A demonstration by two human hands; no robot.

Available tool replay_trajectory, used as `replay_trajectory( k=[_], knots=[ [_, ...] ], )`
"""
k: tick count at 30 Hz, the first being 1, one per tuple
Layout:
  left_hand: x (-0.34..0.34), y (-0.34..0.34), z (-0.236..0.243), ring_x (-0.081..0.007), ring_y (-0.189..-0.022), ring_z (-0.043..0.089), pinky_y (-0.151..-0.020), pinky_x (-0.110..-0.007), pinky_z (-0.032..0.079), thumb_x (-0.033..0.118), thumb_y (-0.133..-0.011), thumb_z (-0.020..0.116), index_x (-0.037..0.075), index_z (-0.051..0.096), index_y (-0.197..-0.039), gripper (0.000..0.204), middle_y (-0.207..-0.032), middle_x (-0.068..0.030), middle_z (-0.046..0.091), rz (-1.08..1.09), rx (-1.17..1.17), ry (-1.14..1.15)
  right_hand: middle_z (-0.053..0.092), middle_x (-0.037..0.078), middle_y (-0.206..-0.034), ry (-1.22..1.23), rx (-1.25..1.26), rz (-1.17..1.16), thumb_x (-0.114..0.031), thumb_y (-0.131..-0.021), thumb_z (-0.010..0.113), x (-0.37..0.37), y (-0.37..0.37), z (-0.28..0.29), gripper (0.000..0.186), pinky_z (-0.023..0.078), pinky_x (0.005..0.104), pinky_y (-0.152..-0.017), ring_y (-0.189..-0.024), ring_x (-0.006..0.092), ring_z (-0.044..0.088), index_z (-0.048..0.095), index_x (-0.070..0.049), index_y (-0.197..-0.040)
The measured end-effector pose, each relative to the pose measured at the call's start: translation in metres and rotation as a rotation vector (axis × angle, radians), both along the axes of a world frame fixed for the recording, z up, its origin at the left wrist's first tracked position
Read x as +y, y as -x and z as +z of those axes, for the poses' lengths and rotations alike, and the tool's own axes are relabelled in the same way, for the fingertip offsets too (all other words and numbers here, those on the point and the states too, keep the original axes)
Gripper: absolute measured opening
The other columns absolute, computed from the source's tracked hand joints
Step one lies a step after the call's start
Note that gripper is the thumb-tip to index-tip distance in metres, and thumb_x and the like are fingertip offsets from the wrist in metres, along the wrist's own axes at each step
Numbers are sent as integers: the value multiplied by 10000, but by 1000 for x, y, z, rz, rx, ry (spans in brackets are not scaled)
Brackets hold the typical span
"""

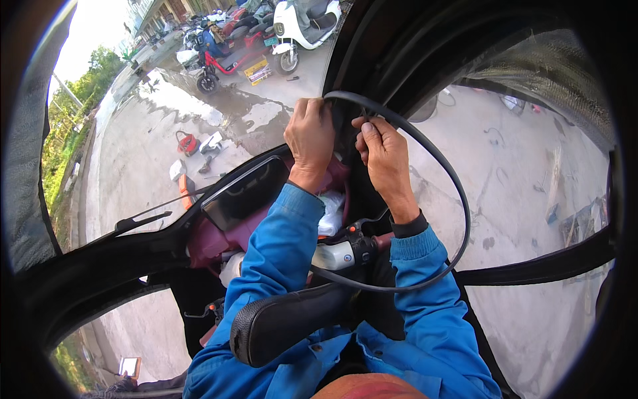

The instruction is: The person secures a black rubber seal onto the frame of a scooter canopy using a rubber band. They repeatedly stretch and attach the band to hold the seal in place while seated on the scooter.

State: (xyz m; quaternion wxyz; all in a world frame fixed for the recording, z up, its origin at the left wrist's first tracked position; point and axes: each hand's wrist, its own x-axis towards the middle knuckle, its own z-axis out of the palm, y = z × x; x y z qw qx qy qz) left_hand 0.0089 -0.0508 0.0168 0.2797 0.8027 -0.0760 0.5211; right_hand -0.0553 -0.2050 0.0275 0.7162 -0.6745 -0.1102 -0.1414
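My left hand (309,136) is closed at the upper end of a long black rubber strip (452,173), against the black windscreen pillar (342,56). The strip loops down around my right forearm. My right hand (379,153), just right of the left, pinches a small dark item too indistinct to name. Below them are a maroon dashboard (212,239) with a dark screen or panel (242,193), a white plastic bag (331,213), handlebar controls (359,246) and a black padded piece (292,319).
Outside the cab are parked scooters (306,23), a red object (187,143), scattered parts (179,171) and a wet patch on the pavement. A wiper (143,219) lies along the windscreen's lower edge. At lower left, part of another person (123,386) shows near a tablet-like object.
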Motion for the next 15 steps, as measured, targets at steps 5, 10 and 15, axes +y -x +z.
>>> replay_trajectory(
  k=[5, 10, 15],
  knots=[
    [-4, -2, -3, -411, -903, 787, -769, -474, 612, 140, -1010, 758, 36, 706, -1160, 190, -997, -190, 789, -74, -7, 79, 672, 4, -804, 76, -89, -23, -168, -1159, 613, -8, 16, 19, 213, 485, 200, -590, -663, 52, 583, 766, -25, -1198],
    [-2, -2, 5, -421, -809, 750, -673, -503, 601, 202, -1047, 720, 44, 685, -1091, 168, -958, -180, 754, 9, -13, -142, 706, 22, -789, 180, -269, -61, -147, -1148, 633, -1, 6, 36, 215, 523, 216, -593, -638, 66, 625, 778, -11, -1229],
    [-4, 15, 33, -414, -724, 745, -627, -502, 600, 267, -1074, 671, 48, 717, -1010, 232, -905, -173, 758, 109, 87, -272, 718, 80, -753, 316, -447, -156, -115, -1106, 667, 7, -10, 50, 195, 557, 276, -590, -603, 131, 662, 776, 28, -1183]
  ],
)
